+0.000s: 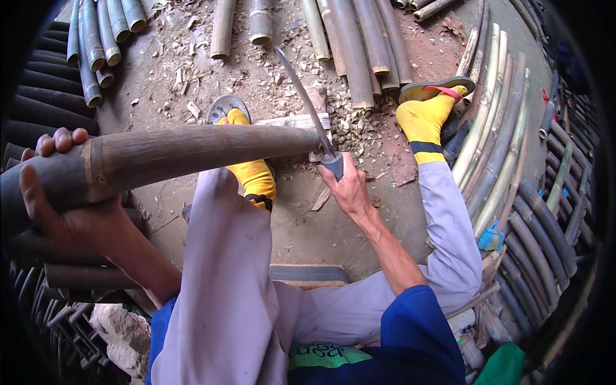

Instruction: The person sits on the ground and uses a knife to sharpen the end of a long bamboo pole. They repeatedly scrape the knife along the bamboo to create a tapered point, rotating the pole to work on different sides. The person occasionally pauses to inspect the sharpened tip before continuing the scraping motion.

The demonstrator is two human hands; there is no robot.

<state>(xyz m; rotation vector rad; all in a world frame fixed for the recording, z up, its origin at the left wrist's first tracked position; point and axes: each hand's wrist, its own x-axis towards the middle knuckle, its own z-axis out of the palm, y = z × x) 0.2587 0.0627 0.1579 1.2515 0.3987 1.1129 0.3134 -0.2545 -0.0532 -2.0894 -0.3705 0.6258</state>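
A thick brown bamboo pole point(199, 151) lies across the view from the left edge, above my bent left leg. My left hand point(54, 215) is wrapped round its near, thicker part, thumb in front and fingertips over the top. My right hand point(350, 189) is closed on the dark handle of a machete point(300, 90). Its long, slightly curved blade points up and away to the left. Close by the handle, the blade passes the pole's far end; whether it touches there I cannot tell.
Wood chips point(282, 83) litter the ground ahead. Cut bamboo poles point(366, 51) lie beyond them, with more stacked along the left and right point(507, 147). My yellow-socked feet point(423, 122) are in sandals. A pale flat block point(298, 122) lies behind the pole's end. A blue strip point(492, 237) hangs by the right stack.
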